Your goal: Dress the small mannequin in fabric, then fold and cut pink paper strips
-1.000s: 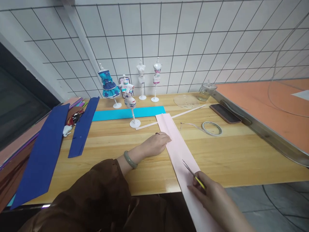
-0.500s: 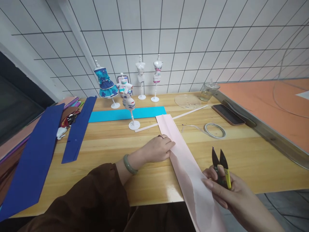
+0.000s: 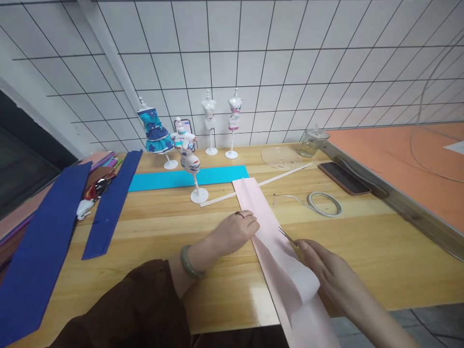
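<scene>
A long pink fabric strip (image 3: 253, 200) lies folded lengthwise on the table and runs down over the front edge. Its upper layer lifts in a loose fold near the front. My left hand (image 3: 235, 233), with a bangle at the wrist, pinches the strip's left edge. On the other side, my right hand (image 3: 326, 268) is closed around thread snips (image 3: 288, 237), whose handles are mostly hidden by the fingers. The blades are seen nearly edge-on and point at the strip's right edge. Whether they touch the fabric I cannot tell.
Behind stand a few small dress forms (image 3: 190, 162), one in a blue dress (image 3: 156, 130). A turquoise strip (image 3: 221, 174) and a narrow white strip (image 3: 284, 177) lie ahead. To the right are a tape roll (image 3: 339, 208) and phone (image 3: 344, 178); dark blue strips (image 3: 114, 208) lie left.
My right hand has turned over and moved up the strip, bringing the snips from upright to pointing at its right edge. My left hand keeps its pinch. The view has tilted slightly.
</scene>
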Action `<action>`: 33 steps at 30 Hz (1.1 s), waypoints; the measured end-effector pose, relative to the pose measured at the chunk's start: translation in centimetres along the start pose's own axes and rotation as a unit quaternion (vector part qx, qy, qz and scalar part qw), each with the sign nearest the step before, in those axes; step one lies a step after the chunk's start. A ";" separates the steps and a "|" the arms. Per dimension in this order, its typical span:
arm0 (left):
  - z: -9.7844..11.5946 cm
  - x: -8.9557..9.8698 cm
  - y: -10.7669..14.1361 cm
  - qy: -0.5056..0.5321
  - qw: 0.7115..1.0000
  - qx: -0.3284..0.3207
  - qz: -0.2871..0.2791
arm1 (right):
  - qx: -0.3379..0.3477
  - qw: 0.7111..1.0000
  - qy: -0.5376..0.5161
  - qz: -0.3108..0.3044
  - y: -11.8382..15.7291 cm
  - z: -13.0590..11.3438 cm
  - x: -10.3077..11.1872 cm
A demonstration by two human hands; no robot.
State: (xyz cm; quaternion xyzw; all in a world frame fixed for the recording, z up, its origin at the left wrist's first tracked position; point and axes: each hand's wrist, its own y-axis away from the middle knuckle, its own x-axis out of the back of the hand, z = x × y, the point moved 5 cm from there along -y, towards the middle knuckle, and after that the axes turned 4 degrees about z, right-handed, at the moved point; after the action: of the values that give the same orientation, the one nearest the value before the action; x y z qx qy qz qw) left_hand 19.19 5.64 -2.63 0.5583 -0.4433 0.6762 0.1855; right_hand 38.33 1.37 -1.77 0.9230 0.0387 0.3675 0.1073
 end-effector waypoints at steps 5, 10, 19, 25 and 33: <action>0.1 0.1 0.1 0.007 1.000 -0.001 -0.016 | 0.003 0.991 0.134 0.020 -0.7 0.3 -1.7; -0.4 0.0 0.1 0.008 0.999 0.037 -0.017 | 0.023 0.981 0.179 0.071 -0.5 0.9 -3.0; -1.5 -0.3 0.1 -0.006 0.997 0.082 -0.008 | 0.009 0.999 -0.049 0.020 0.1 -0.9 -1.3; -1.5 -0.1 0.2 -0.003 0.996 0.087 -0.002 | -0.085 0.980 -0.162 -0.076 -0.4 -0.8 -2.4; -2.9 -0.4 0.6 0.162 0.969 0.156 0.100 | -0.145 0.962 -0.200 -0.120 -0.6 -1.1 -3.4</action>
State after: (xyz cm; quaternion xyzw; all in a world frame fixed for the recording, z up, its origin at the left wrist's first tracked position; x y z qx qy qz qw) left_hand 17.13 7.73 -3.20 0.4161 -0.3506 0.8334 0.0967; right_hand 35.14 1.61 -3.35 0.9408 0.0728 0.1615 0.2890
